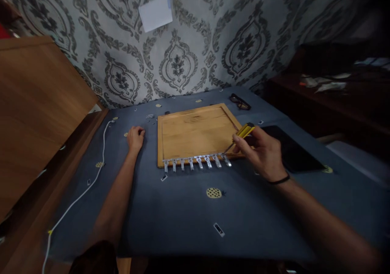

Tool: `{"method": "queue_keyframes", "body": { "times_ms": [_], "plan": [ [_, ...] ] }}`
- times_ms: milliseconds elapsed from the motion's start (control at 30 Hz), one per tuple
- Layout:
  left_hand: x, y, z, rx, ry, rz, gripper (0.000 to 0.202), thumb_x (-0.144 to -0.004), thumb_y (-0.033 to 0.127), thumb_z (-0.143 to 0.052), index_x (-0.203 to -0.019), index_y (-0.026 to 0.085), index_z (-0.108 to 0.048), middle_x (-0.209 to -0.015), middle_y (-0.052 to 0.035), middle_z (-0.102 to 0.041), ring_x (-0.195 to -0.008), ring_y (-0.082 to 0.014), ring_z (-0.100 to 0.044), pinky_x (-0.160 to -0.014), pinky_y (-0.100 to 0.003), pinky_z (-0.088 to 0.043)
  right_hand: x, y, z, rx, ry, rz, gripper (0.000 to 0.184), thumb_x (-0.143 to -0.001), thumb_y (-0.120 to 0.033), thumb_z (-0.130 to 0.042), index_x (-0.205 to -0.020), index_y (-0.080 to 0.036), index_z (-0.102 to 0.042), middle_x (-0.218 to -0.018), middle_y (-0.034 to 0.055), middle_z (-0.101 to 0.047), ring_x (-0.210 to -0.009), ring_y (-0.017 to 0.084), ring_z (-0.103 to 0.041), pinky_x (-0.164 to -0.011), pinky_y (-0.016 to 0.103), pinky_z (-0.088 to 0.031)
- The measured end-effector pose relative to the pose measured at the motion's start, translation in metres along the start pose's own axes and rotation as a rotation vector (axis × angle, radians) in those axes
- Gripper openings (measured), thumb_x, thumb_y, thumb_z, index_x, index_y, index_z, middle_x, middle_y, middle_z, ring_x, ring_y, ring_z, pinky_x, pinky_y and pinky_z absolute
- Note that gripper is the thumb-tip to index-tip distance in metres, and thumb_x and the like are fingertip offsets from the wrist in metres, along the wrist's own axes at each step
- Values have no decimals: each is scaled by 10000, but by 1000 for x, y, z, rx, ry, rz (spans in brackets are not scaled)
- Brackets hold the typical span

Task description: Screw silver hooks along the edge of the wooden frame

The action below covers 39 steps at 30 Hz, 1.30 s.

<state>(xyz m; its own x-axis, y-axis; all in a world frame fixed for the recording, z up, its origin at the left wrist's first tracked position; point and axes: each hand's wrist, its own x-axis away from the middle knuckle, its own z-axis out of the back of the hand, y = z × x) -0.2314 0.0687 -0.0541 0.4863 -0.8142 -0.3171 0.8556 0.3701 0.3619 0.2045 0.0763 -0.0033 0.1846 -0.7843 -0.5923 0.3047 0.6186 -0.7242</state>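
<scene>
My right hand (pixel 265 152) is closed around the yellow and black handle of a screwdriver (pixel 244 130). The screwdriver's shaft slants down to the left, and its tip is at the right end of a metal hook rail (pixel 199 159). This rail lies along the near edge of a wooden board (pixel 195 131), with several shiny hooks hanging over the edge toward me. Left of the board, my left hand (pixel 135 137) rests on the table with fingers curled in. Whether something small is inside those fingers is hidden.
Small metal pieces (pixel 149 116) lie behind my left hand. Dark-framed glasses (pixel 240 101) are beyond the board, and a black flat device (pixel 292 150) is right of my right hand. A white cable (pixel 102 160) runs down the left side of the blue patterned tablecloth (pixel 170 221).
</scene>
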Motion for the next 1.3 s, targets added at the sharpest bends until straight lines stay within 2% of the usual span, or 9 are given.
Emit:
{"method": "queue_keyframes", "body": {
  "times_ms": [200,433,667,733,800,933,1100,1200,1300],
  "plan": [
    [1,4,1,-5,20,1,367,-1001,381,-662,-1308,183,-635,-1329,-110,-651,-1137,-252,-671,-958,-475,-591,1,-1,-1,7,-7,-31,460,-876,-660,-685,-736,-262,-502,-542,-13,-638,-456,189,-647,-402,297,-439],
    [2,7,4,-24,17,27,368,-1000,380,-663,-1309,181,-635,-1334,-112,-649,-1146,-255,-668,-966,-482,-588,1,-4,-2,-36,-3,-57,428,-859,-609,-743,-740,-274,-503,-558,-11,-619,-462,201,-640,-398,304,-415],
    [8,29,25,128,25,24,350,-997,382,-667,-1272,165,-645,-1274,-102,-671,-1092,-241,-682,-933,-462,-596,2,0,-3,-41,8,-23,418,-884,-592,-720,-758,-258,-503,-565,-25,-602,-458,174,-641,-388,277,-421],
    [10,45,34,201,13,-20,247,-989,337,-671,-1149,149,-678,-1153,-78,-700,-1025,-220,-687,-910,-436,-587,2,2,-3,-36,10,-2,413,-892,-585,-715,-765,-252,-507,-583,-36,-591,-465,160,-640,-411,276,-440],
    [17,68,42,289,-28,-106,114,-962,209,-612,-946,145,-704,-971,-61,-714,-936,-210,-682,-865,-366,-561,2,4,-4,-32,10,18,406,-902,-585,-707,-779,-247,-519,-591,-44,-583,-466,148,-632,-435,278,-459],
    [51,128,51,457,-266,-373,87,-858,210,-639,-825,189,-717,-828,-7,-712,-806,-168,-654,-742,-268,-515,2,6,-4,-34,10,46,400,-919,-578,-697,-786,-243,-523,-586,-47,-582,-466,137,-618,-455,279,-462],
    [94,197,41,538,-623,-590,119,-866,239,-636,-826,176,-729,-812,-10,-718,-714,-134,-622,-690,-252,-488,3,9,-3,-16,23,63,377,-924,-558,-704,-792,-252,-528,-569,-43,-587,-514,153,-619,-467,285,-445],
    [98,220,30,528,-767,-633,97,-853,176,-642,-803,163,-724,-806,-12,-714,-682,-117,-608,-674,-245,-467,4,10,-3,-1,36,62,361,-919,-544,-716,-802,-253,-535,-604,-41,-580,-530,154,-616,-468,290,-449],
    [91,232,20,506,-858,-635,95,-844,141,-647,-791,150,-724,-779,-12,-703,-674,-116,-597,-662,-249,-442,5,11,-3,-7,44,66,353,-911,-519,-737,-802,-247,-540,-652,-39,-560,-512,143,-619,-459,290,-457]
  ]
}}
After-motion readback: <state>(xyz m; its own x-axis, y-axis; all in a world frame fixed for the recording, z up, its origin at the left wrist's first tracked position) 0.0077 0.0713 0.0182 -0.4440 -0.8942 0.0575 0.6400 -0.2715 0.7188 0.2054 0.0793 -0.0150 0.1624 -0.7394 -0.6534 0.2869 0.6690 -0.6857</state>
